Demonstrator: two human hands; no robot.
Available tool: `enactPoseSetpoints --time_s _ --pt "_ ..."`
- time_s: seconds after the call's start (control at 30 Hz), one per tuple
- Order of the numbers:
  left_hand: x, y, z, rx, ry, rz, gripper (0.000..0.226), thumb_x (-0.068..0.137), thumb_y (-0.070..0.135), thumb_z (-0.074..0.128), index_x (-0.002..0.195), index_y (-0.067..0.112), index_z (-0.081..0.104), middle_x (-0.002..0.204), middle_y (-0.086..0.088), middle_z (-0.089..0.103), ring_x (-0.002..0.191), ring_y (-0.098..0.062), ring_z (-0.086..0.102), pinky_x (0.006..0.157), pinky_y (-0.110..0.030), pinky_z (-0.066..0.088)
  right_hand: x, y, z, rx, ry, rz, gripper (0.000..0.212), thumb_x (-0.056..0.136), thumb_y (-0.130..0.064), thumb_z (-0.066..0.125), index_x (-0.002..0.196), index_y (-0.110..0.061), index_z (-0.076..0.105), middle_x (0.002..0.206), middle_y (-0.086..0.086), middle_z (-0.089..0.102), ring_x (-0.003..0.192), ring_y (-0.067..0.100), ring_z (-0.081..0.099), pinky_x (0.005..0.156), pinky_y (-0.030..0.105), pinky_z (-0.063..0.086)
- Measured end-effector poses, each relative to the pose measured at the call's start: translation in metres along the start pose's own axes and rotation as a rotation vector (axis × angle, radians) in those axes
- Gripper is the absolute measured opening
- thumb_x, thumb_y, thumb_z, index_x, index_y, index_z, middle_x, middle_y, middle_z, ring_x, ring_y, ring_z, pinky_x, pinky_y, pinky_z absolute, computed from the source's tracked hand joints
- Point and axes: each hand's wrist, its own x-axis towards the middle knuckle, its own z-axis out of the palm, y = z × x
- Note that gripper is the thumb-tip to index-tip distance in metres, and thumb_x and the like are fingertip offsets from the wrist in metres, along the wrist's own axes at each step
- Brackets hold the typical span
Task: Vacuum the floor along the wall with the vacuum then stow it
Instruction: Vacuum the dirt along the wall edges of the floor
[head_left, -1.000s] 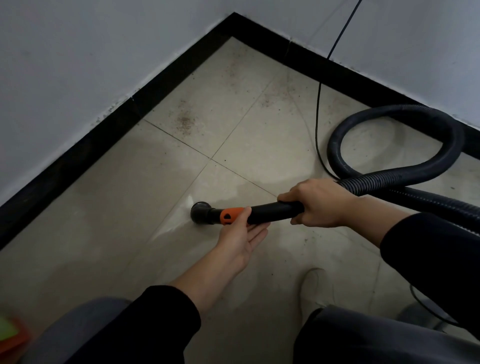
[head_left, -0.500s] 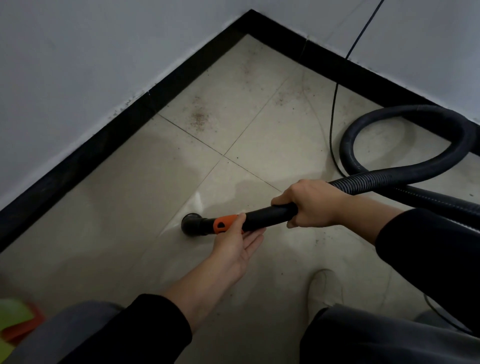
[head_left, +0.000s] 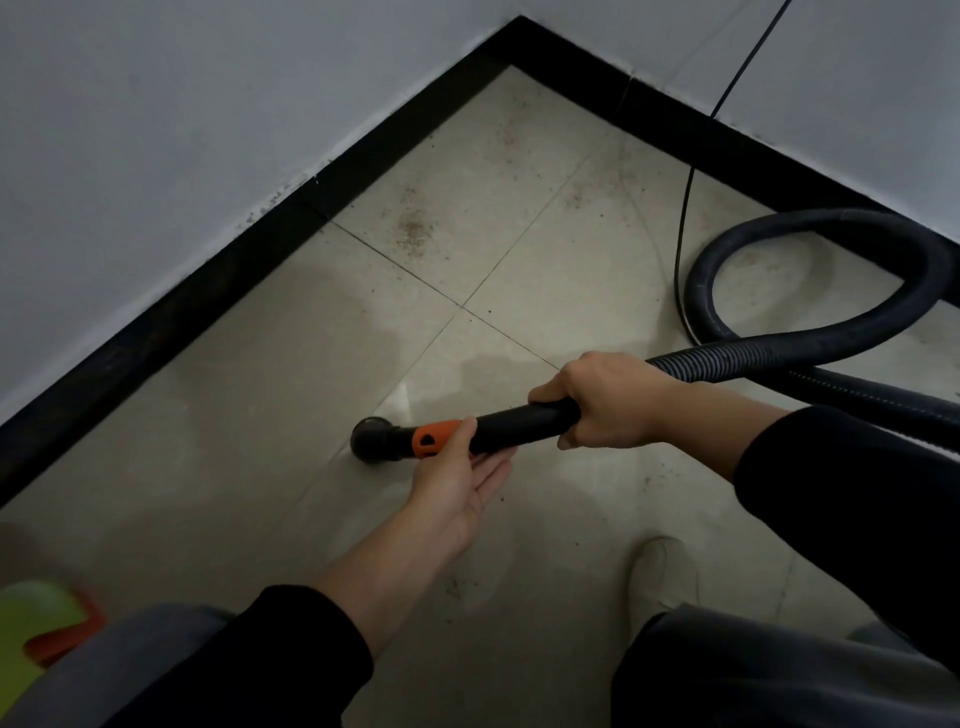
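Note:
The vacuum's black wand (head_left: 519, 421) lies low over the beige tiled floor (head_left: 270, 415), its round nozzle end (head_left: 371, 439) on a tile a short way from the left wall's black skirting (head_left: 208, 280). My right hand (head_left: 608, 402) grips the wand where the ribbed hose (head_left: 831, 332) joins it. My left hand (head_left: 462, 483) is palm up beneath the wand with straight fingers, thumb against the orange collar (head_left: 434, 439). The hose loops back on the right and runs out of view. The vacuum's body is not visible.
Specks of dirt (head_left: 415, 231) lie on the tiles toward the corner. A thin black cable (head_left: 680, 249) hangs down the right wall to the floor beside the hose loop. My pale shoe (head_left: 657, 571) stands below the wand. A blurred green and orange object (head_left: 31, 623) sits at the lower left.
The nozzle has slid left across the tile, closer to the left wall's skirting, with both hands moving along with the wand. The grips look the same.

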Motion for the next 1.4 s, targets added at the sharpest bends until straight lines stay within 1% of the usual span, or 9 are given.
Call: enactPoseSetpoints --time_s 0.07,0.2,0.37,0.67,0.83,1.03,1.17,1.3,1.4 --pt "0.005 0.005 0.002 -0.002 -0.023 0.018 0.036 0.097 0.022 0.056 0.127 0.003 0.047 0.114 -0.021 0.066 0.093 -0.025 0.07 0.072 -0.03 0.055 0.002 0.0 -0.001 0.0 0.026 0.017 0.02 0.082 -0.031 0.069 0.101 -0.027 0.061 0.082 -0.006 0.061 0.082 0.017 0.057 0.077 0.04 0.052" --pt "0.015 0.009 0.009 0.032 -0.053 0.069 0.031 0.097 0.023 0.057 0.121 0.004 0.05 0.114 -0.02 0.066 0.092 -0.024 0.071 0.069 -0.029 0.056 0.003 0.002 0.0 0.002 0.067 0.075 0.02 0.083 -0.031 0.068 0.101 -0.026 0.061 0.082 -0.006 0.06 0.081 0.018 0.056 0.077 0.04 0.052" --pt "0.023 0.008 0.015 0.06 -0.091 0.113 0.016 0.097 0.023 0.057 0.1 0.007 0.054 0.111 -0.021 0.067 0.089 -0.023 0.071 0.071 -0.028 0.057 0.0 0.008 0.005 -0.013 0.108 0.115 0.02 0.084 -0.031 0.065 0.103 -0.026 0.061 0.084 -0.002 0.063 0.081 0.02 0.058 0.073 0.037 0.051" --pt "0.04 0.011 0.035 0.086 -0.144 0.117 0.03 0.096 0.024 0.059 0.115 0.001 0.053 0.109 -0.022 0.067 0.088 -0.023 0.072 0.069 -0.027 0.058 -0.004 0.021 -0.004 -0.034 0.141 0.186 0.02 0.085 -0.031 0.065 0.104 -0.026 0.061 0.081 -0.003 0.056 0.08 0.02 0.054 0.065 0.029 0.038" --pt "0.049 0.022 0.05 0.09 -0.165 0.131 0.026 0.096 0.024 0.059 0.11 0.003 0.054 0.106 -0.02 0.067 0.089 -0.023 0.07 0.071 -0.026 0.057 0.005 0.03 -0.015 -0.036 0.152 0.213 0.013 0.085 -0.031 0.064 0.093 -0.027 0.056 0.076 -0.004 0.052 0.077 0.021 0.054 0.066 0.032 0.044" --pt "0.059 0.028 0.073 0.09 -0.191 0.135 0.027 0.096 0.024 0.06 0.111 0.003 0.054 0.099 -0.018 0.068 0.087 -0.022 0.07 0.071 -0.027 0.057 0.01 0.049 -0.025 -0.046 0.152 0.249 0.019 0.085 -0.031 0.063 0.103 -0.024 0.06 0.084 -0.001 0.055 0.079 0.021 0.055 0.065 0.031 0.04" --pt "0.065 0.031 0.096 0.05 -0.147 0.159 0.022 0.096 0.024 0.059 0.103 0.003 0.054 0.093 -0.016 0.067 0.085 -0.022 0.068 0.074 -0.028 0.055 0.014 0.063 -0.036 -0.044 0.153 0.261 0.022 0.085 -0.033 0.064 0.106 -0.024 0.06 0.085 -0.001 0.054 0.078 0.02 0.051 0.066 0.03 0.038" --pt "0.071 0.034 0.118 0.031 -0.128 0.156 0.03 0.096 0.024 0.059 0.112 0.0 0.054 0.094 -0.017 0.066 0.085 -0.022 0.067 0.076 -0.03 0.054 0.018 0.081 -0.046 -0.031 0.138 0.258 0.023 0.086 -0.032 0.064 0.107 -0.023 0.061 0.084 -0.001 0.054 0.079 0.021 0.053 0.064 0.03 0.038" --pt "0.074 0.036 0.132 0.036 -0.126 0.162 0.029 0.096 0.024 0.059 0.112 0.0 0.054 0.099 -0.019 0.065 0.086 -0.023 0.067 0.08 -0.031 0.053 0.021 0.096 -0.052 -0.029 0.137 0.25 0.022 0.085 -0.031 0.064 0.106 -0.022 0.061 0.082 -0.001 0.055 0.079 0.021 0.055 0.062 0.029 0.037"
